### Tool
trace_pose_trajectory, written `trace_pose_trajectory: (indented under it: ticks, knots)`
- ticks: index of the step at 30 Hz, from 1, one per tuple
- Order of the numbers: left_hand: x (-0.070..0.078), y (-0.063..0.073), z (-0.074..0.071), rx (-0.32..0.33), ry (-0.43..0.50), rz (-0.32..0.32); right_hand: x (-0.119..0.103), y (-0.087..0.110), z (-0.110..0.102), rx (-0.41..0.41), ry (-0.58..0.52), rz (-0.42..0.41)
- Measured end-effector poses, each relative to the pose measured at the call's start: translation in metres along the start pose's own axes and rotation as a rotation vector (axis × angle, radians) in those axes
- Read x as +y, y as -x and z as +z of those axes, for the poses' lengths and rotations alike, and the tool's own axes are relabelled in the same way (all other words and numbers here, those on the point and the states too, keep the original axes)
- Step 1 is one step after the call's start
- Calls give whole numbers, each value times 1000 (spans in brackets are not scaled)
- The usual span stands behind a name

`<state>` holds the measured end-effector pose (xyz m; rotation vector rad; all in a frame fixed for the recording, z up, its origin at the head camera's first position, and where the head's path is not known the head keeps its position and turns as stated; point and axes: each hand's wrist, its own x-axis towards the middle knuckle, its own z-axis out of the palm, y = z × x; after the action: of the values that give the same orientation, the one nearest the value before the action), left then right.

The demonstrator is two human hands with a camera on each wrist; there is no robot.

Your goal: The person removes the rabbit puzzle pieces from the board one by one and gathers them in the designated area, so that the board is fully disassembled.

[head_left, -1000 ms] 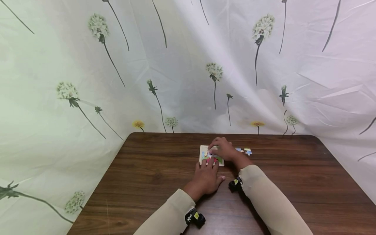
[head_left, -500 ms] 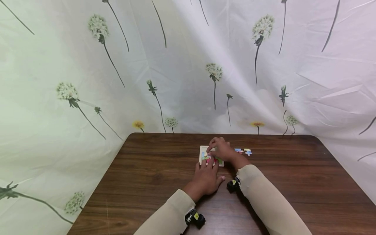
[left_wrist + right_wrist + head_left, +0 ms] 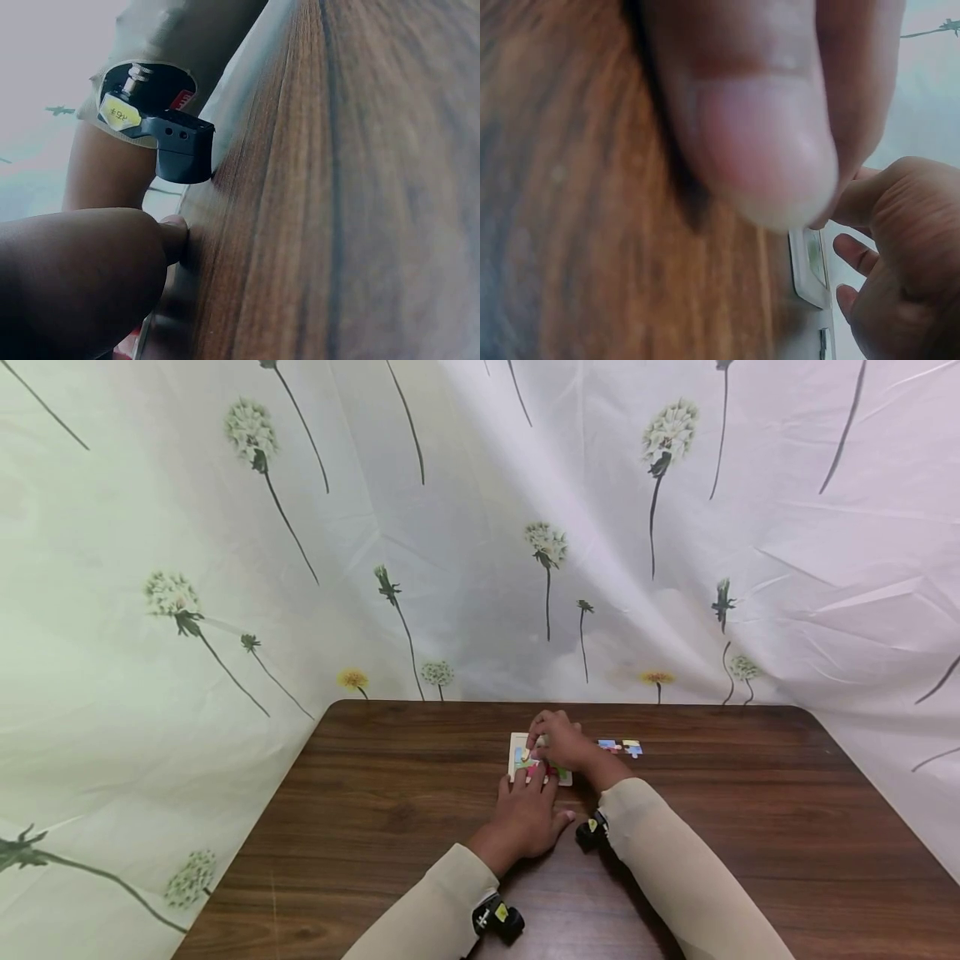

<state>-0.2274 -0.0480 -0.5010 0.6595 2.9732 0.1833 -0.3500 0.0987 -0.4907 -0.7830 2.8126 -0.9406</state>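
Note:
A small jigsaw puzzle tray [image 3: 515, 742] with a white rim and a colourful picture lies on the table near its far edge. My left hand [image 3: 525, 817] rests over the near side, its straight fingers pressing the picture. Over the upper right part, the curled fingers of my right hand [image 3: 561, 742] pinch what looks like a puzzle piece, mostly hidden beneath them. In the right wrist view a blurred fingertip [image 3: 769, 161] fills the middle, with the tray's corner [image 3: 810, 277] behind it. The left wrist view shows the left thumb [image 3: 82, 277] close up.
Just right of the tray lie two loose puzzle pieces, one blue and pink [image 3: 609, 746], the other blue and yellow [image 3: 632, 749]. The brown wooden table [image 3: 375, 827] meets a white dandelion-print curtain [image 3: 480, 568] behind. Each wrist carries a small black camera [image 3: 498, 918].
My right hand has shifted slightly left over the tray, uncovering more of the loose pieces beside it. The left hand has stayed in place.

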Motion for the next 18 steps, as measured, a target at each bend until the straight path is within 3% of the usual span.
trace_pose_trajectory:
  ticks: [9,18]
  knots:
    - [-1,0,4,32,-2,11,-2,2,-1,-1,-26,16]
    - [-1,-1,3,25,-2,8,-4,2,-2,7,-53,9]
